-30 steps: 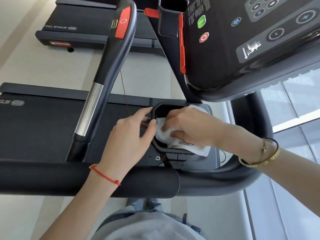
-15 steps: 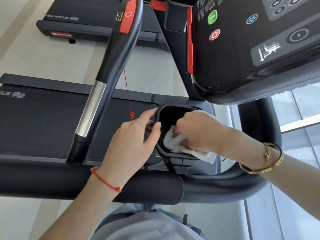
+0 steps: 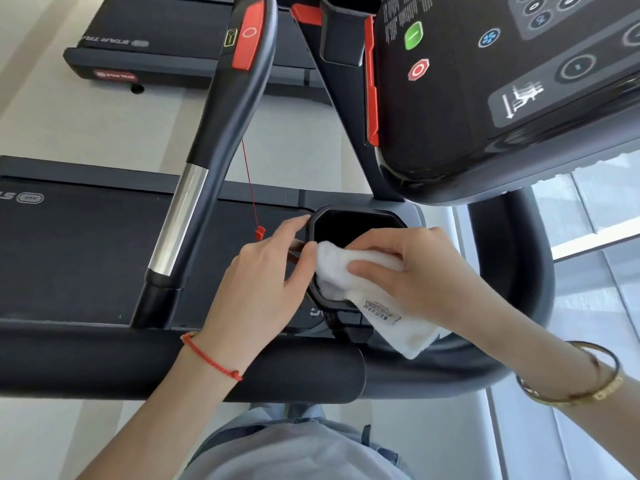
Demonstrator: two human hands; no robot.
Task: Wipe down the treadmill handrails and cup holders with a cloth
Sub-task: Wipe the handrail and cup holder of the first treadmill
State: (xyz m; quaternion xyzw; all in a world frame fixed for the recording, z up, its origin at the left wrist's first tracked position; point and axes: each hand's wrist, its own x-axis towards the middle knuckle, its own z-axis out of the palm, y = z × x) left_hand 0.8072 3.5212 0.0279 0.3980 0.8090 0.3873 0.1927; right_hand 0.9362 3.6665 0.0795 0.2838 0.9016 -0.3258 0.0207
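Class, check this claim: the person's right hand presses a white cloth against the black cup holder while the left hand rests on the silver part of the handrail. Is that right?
One detail is wrong. The head view shows the left hand on the black cup holder's rim, not the silver handrail section. The right hand does press the white cloth there.

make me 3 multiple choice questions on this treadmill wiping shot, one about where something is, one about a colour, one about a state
1. Where is the white cloth?
A. at the rim of the cup holder
B. draped on the handrail
C. on the floor

2. What colour is the string on the left wrist?
A. blue
B. red
C. green

3. What is the left hand doing?
A. hanging free
B. pressing a console button
C. gripping the cup holder's edge

Answers:
1 A, the right hand presses the cloth against the holder's near rim.
2 B, a red string bracelet circles that wrist.
3 C, its fingers and thumb close on the holder's left edge.
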